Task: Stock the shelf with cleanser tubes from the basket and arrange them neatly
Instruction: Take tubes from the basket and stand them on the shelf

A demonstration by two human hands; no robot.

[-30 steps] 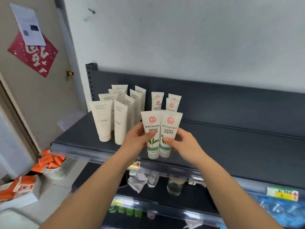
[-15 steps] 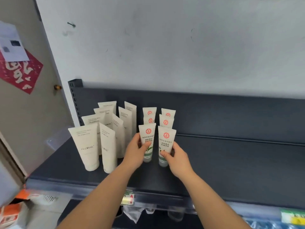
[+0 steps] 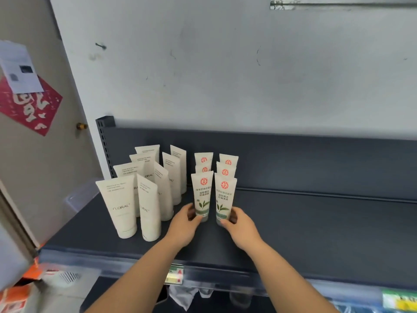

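On shelf, left hand round left tube, right hand round right tube

Matt plastic tubes on matt dark metal shelf.

A second ago you held both green-leaf tubes pressed side by side in the air, above the shelf's front edge; now the left tube and right tube stand upright on the shelf, slightly apart, just in front of the red-logo tubes; your left hand and right hand have slid down to grip near the caps.
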